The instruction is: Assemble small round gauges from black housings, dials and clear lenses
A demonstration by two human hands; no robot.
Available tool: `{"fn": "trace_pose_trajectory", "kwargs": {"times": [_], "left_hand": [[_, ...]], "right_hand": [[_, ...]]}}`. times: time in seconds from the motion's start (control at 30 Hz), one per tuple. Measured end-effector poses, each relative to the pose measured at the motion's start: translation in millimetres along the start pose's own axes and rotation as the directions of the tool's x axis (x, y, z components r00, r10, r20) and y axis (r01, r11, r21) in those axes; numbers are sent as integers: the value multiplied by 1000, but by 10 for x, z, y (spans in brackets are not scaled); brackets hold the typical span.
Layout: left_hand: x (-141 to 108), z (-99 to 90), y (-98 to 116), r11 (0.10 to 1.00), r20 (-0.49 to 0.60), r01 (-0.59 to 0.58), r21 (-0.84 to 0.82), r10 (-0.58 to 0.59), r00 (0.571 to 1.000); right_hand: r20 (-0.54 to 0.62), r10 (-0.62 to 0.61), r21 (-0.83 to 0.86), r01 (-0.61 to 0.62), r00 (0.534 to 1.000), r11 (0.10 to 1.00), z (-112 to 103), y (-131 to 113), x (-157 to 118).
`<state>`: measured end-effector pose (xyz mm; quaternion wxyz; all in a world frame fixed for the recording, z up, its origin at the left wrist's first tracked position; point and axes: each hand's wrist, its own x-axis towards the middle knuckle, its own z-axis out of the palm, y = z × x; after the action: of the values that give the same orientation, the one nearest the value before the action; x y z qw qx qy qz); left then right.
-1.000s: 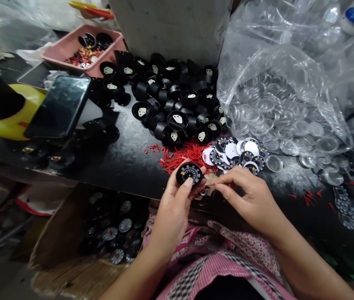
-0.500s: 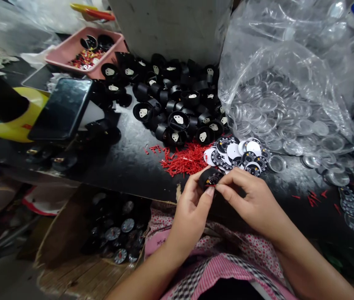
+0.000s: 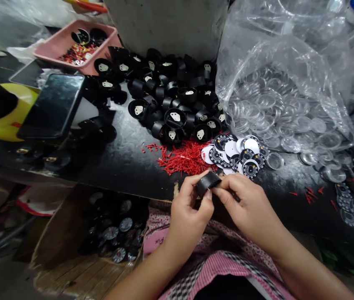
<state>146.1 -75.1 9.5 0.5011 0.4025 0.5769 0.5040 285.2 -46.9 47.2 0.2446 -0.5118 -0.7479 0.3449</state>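
Between my two hands, near the table's front edge, is a round black housing (image 3: 208, 184), its side wall facing up toward me and its dial face hidden. My left hand (image 3: 192, 204) is closed on its left side, thumb below and fingers behind. The fingers of my right hand (image 3: 242, 198) are pinched at its right rim; whether they hold a smaller part is hidden. Just beyond lie a heap of red pointers (image 3: 185, 158) and a pile of black and white dial discs (image 3: 235, 152). Several black housings (image 3: 175, 118) with white inner plates are heaped farther back.
An open plastic bag (image 3: 277, 108) of clear covers fills the back right. A phone (image 3: 53, 106) leans at the left, before a pink tray (image 3: 86, 62). Below the table edge, a cardboard box (image 3: 55, 237) holds finished-looking dials. Loose red pointers (image 3: 310, 195) lie right.
The black housing has been tilted between my hands, so its dial face no longer shows and its side wall does. The whole view has shifted slightly.
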Motion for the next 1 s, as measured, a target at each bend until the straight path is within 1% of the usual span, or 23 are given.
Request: {"fn": "trace_pose_trajectory", "kwargs": {"times": [0.1, 0.13, 0.2, 0.27, 0.33, 0.37, 0.43, 0.5, 0.57, 0.6, 0.67, 0.73, 0.83, 0.87, 0.9, 0.93, 0.97, 1.0], "left_hand": [[-6, -30, -6, 1000, -9, -4, 24, 4, 1000], [1, -43, -12, 1000, 8, 24, 1, -24, 1000], [26, -66, -25, 985, 82, 131, -108, -123, 989], [56, -85, -32, 936, 187, 262, -235, -222, 957], [72, -99, -22, 892, 247, 333, -305, -264, 932], [73, -104, -11, 889, 253, 339, -307, -267, 930], [61, -116, 15, 920, 224, 308, -241, -256, 940], [39, -128, 28, 957, 180, 263, -121, -239, 954], [17, -132, 20, 964, 129, 264, -44, -256, 958], [9, -126, 11, 954, 106, 295, -45, -289, 951], [7, -96, -4, 922, 64, 374, -102, -369, 927], [19, -52, 1, 897, 55, 414, -155, -411, 910], [45, -8, 27, 911, 43, 379, -164, -377, 925], [52, -6, 26, 919, 46, 362, -156, -360, 932], [58, -11, 13, 927, 50, 347, -143, -343, 938], [63, -20, -13, 931, 66, 341, -129, -335, 940], [66, -31, -51, 931, 91, 342, -126, -333, 939], [68, -43, -97, 931, 107, 334, -150, -321, 941]], "right_hand": [[-3, 30, 33, -30, 1000, 999, 10, -5, -8], [7, 44, 28, -44, 999, 999, 3, 0, -2], [23, 44, -6, -44, 999, 999, -23, 16, 21], [18, -28, -62, 29, 999, 998, -51, 34, 53], [4, -143, -148, 142, 990, 979, -66, 53, 88], [8, -196, -204, 193, 981, 960, -66, 63, 104], [37, -270, -320, 267, 962, 909, -53, 86, 131], [65, -307, -400, 306, 950, 864, -31, 107, 149], [76, -319, -435, 319, 945, 842, -9, 117, 157], [75, -316, -441, 316, 946, 840, 1, 115, 158], [63, -288, -437, 286, 956, 853, 18, 95, 162], [33, -227, -414, 221, 973, 883, 30, 54, 168], [4, -83, -336, 79, 997, 939, 5, -12, 168], [17, -40, -296, 43, 999, 954, -26, -16, 167], [57, -15, -248, 29, 998, 968, -72, 0, 171], [101, -14, -198, 34, 995, 980, -133, 42, 185], [114, -25, -163, 43, 993, 986, -206, 114, 213], [99, -38, -160, 54, 994, 986, -289, 214, 258]]}}
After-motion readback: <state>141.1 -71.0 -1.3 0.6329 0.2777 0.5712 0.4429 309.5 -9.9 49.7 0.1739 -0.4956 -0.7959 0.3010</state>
